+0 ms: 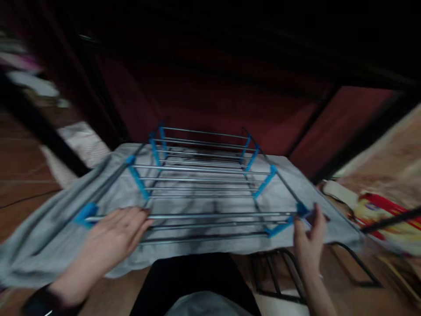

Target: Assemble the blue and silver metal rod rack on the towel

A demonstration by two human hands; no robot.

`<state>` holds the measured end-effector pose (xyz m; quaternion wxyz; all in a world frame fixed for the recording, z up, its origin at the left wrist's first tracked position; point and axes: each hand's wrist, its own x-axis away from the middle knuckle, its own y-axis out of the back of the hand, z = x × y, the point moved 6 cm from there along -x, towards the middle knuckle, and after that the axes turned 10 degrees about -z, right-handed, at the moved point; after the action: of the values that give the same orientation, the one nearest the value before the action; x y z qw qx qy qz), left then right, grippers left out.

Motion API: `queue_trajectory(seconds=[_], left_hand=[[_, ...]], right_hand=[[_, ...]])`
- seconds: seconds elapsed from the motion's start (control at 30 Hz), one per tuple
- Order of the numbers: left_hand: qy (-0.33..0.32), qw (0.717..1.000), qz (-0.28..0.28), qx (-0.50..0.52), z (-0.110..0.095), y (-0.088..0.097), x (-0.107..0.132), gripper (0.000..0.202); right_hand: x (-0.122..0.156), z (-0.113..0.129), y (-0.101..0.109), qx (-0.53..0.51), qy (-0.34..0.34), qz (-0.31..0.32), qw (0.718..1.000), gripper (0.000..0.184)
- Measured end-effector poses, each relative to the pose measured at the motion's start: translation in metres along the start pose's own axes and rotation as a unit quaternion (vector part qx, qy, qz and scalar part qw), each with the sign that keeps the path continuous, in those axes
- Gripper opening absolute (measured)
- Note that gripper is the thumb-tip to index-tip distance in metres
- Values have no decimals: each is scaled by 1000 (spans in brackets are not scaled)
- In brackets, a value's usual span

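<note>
A metal rack (205, 215) with several thin rods and blue plastic brackets (263, 182) lies across a pale grey cloth in front of me. My left hand (120, 232) is closed over the left part of its nearest rod, close to the front-left blue bracket (84, 215). At the front-right corner, my right hand (308, 239) is beside another blue bracket (283, 226). Between its thumb and fingers shows a small, flat, dark and bluish thing (309, 218), too blurred to name.
The grey cloth (42, 245) covers the surface under the rack. Behind stands a dark red panel (213, 105) with dark bars. Black metal frames (279, 281) are low at the right. A red and yellow package (381, 215) lies further right. My legs (197, 281) are at the front edge.
</note>
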<state>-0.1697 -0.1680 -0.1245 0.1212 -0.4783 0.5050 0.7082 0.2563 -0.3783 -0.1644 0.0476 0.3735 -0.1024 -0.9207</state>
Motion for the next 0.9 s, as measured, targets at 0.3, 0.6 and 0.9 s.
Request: queue_trajectory(seconds=[0.3,0.6,0.9], left_hand=[[2,989,110,-94,-11,-1,3,17],[54,996,7,-66,-6,20,24,31],[575,741,-227,262,94,25,79,58]], right_hand=[[92,129,-86,-41,458,292,839,48],[105,140,-110,-1,502,312,807,39],[105,139,-111,-20,501,303,811,34]])
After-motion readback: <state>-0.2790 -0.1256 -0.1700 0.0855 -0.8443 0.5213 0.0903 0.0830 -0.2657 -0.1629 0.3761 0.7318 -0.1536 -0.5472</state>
